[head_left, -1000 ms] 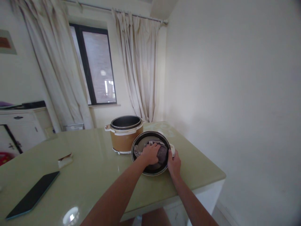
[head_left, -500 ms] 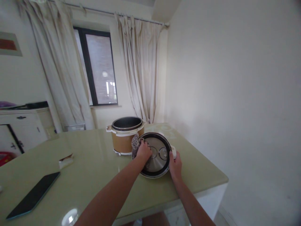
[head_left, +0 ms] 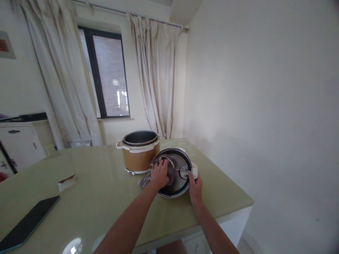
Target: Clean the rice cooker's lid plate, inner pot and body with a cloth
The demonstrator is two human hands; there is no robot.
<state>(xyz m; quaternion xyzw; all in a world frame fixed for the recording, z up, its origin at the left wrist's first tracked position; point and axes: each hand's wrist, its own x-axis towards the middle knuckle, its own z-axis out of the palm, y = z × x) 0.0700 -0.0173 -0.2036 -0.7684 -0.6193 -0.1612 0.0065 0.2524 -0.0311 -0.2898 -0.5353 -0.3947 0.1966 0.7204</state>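
Note:
A round pressure-cooker lid [head_left: 182, 185] stands tilted on the table, its metal inside and dark sealing rim facing me. My left hand [head_left: 159, 174] presses a grey patterned cloth [head_left: 172, 169] against the left part of that inner face, fingers bent over the fabric. A loose end of the cloth hangs past the lid's lower left edge. My right hand [head_left: 195, 185] grips the lid at its right edge, by the white handle. Just behind the lid, to the left, the gold-brown cooker body [head_left: 139, 158] sits uncovered with its dark inner pot showing.
On the pale green tabletop [head_left: 100, 197], a dark flat tablet-like object [head_left: 29, 222] lies at the left front. A small whitish packet [head_left: 67, 182] is beyond it. A wall [head_left: 251, 106] rises along the right, and a curtained window [head_left: 111, 74] is behind.
My left hand has slid slightly down and left, and the cloth now spreads over more of the lid's inner face. The right hand keeps its hold. The view has shifted slightly right.

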